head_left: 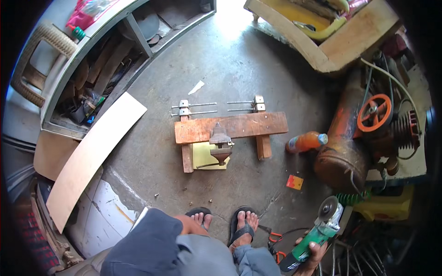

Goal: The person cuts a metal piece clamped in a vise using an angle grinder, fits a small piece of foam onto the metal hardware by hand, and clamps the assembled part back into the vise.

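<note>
My right hand (pixel 315 250) is closed around the body of a green and black angle grinder (pixel 307 243), low on the right. Its disc (pixel 328 209) points up and away from me. My left hand is out of sight; only a dark sleeve (pixel 142 239) and a bit of skin show on that side. Ahead of my feet stands a low wooden bench (pixel 253 125) with a metal bench vise (pixel 221 142) mounted on it. Behind the bench, metal clamps with paired rods (pixel 198 108) stick out on the left, and similar ones (pixel 246 106) on the right.
An orange bottle (pixel 306 141) stands right of the bench, near a rusty air compressor (pixel 343 161). A red-yellow packet (pixel 294 182) and small screws (pixel 210 200) lie on the floor. A long pale board (pixel 96 161) leans left by a shelf. Orange-handled pliers (pixel 276 237) lie near my right foot.
</note>
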{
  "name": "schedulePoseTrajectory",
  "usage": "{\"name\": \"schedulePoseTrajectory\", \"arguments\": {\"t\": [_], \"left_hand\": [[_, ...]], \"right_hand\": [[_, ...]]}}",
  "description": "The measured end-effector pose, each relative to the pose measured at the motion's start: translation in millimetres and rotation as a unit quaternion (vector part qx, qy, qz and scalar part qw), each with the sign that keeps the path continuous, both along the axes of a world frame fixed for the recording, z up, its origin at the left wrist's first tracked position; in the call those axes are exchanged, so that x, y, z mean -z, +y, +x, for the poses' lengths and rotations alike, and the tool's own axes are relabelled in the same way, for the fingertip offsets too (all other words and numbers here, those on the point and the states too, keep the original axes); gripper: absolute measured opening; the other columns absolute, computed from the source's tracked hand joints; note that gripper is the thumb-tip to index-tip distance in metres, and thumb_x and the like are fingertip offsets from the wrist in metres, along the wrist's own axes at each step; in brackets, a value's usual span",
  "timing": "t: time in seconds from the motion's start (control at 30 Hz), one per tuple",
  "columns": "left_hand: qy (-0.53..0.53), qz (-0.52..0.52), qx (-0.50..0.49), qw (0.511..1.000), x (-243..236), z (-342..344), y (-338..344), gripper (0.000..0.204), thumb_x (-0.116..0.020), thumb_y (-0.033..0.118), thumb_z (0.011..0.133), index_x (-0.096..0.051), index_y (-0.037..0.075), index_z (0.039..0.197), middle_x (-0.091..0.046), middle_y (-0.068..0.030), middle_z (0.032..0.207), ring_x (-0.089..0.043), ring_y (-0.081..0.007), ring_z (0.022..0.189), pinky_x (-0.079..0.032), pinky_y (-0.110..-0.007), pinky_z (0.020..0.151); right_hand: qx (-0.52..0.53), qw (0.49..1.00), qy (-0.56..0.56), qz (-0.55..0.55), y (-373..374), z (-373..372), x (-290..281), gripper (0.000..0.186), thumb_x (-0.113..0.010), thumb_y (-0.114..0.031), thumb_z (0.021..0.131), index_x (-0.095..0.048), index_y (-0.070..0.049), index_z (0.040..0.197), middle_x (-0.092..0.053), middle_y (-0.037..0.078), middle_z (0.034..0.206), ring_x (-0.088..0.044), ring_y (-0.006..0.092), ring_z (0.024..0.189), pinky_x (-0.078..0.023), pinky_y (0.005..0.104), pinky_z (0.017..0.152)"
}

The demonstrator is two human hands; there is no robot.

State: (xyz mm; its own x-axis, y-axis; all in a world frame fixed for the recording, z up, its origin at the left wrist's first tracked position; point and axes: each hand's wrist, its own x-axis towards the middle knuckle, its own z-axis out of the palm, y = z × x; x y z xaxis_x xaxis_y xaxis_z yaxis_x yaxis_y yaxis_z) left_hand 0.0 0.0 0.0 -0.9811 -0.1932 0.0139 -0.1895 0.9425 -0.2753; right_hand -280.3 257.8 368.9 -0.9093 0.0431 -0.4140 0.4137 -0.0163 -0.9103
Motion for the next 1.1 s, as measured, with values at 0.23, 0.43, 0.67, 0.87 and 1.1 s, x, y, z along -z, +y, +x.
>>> {"name": "schedulePoseTrajectory", "arguments": {"t": [0.23,0.43,0.67,0.87,1.1], "left_hand": [[0.178,0.059,-0.067,0.98,32,-11,-17,0.05,-0.067,0.051,0.093,-0.065,0.017,0.13,-0.063,-0.0075,0.135,-0.05,-0.0317,0.132,-0.029,-0.057,0.116],[0.139,0.307,0.068,0.939,7,-65,-24,0.051,-0.067,0.049,0.092,-0.064,0.015,0.131,-0.06,-0.0096,0.137,-0.047,-0.0318,0.133,-0.028,-0.055,0.117],[-0.02,0.544,0.232,0.806,-139,-216,43,0.053,-0.066,0.047,0.092,-0.061,0.013,0.133,-0.055,-0.0127,0.14,-0.043,-0.0344,0.135,-0.026,-0.055,0.118],[-0.027,0.533,0.291,0.794,-202,-258,33,0.055,-0.066,0.045,0.091,-0.059,0.011,0.135,-0.05,-0.0155,0.143,-0.039,-0.0365,0.138,-0.025,-0.055,0.118],[-0.033,0.49,0.289,0.822,-201,-258,-21,0.058,-0.066,0.042,0.091,-0.056,0.009,0.137,-0.045,-0.0186,0.146,-0.035,-0.0391,0.14,-0.024,-0.056,0.119]], "right_hand": [[-0.04,0.997,-0.065,-0.032,-11,30,0,0.07,-0.071,-0.045,0.08,-0.05,-0.006,0.134,-0.054,0.014,0.122,-0.049,0.0298,0.109,-0.039,0.0391,0.089],[0.011,0.999,0.0,-0.038,-19,30,5,0.049,-0.072,-0.023,0.078,-0.057,0.005,0.115,-0.07,0.014,0.091,-0.073,0.027,0.075,-0.061,0.0391,0.067],[-0.047,0.998,0.031,-0.026,-43,6,-1,0.054,-0.074,-0.031,0.079,-0.059,0.003,0.118,-0.071,0.014,0.092,-0.071,0.0235,0.085,-0.058,0.0365,0.079],[-0.055,0.996,0.068,-0.03,-61,12,-4,0.052,-0.072,-0.03,0.083,-0.055,0.003,0.12,-0.067,0.012,0.096,-0.071,0.0226,0.086,-0.057,0.0344,0.079],[-0.031,0.984,0.153,-0.085,-87,-7,-17,0.043,-0.068,-0.024,0.082,-0.058,-0.003,0.118,-0.064,0.007,0.091,-0.067,0.0187,0.075,-0.056,0.0366,0.07]]}}
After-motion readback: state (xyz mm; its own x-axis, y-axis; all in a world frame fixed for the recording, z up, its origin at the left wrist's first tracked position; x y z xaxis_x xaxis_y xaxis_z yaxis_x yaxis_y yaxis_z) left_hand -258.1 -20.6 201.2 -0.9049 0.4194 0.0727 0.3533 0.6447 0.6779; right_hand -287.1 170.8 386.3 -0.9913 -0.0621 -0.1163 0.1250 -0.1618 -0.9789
